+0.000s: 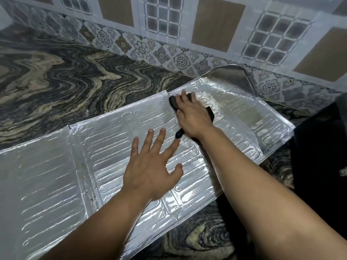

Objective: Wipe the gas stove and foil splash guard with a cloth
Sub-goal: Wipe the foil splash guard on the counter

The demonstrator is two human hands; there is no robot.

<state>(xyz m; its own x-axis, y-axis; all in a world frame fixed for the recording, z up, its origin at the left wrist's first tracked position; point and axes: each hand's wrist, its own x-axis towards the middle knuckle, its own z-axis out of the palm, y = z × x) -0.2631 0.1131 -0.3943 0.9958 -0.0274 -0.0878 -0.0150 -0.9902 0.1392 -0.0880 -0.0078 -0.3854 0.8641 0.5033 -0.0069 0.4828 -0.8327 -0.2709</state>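
Across the marbled counter (56, 76) lay the unfolded foil splash guard (56, 175); the left hand (150, 166), fingers splayed flat, pinned it while the right hand (193, 117), toward one o'clock, pressed a dark cloth (173, 102).

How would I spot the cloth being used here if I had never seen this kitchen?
Start at the dark swirled stone counter, where a shiny foil splash guard lies flat and unfolded. On its far middle panel, the right hand presses down on the cloth. It is the only dark, soft thing on the silver foil; the left hand nearby lies spread and bare.
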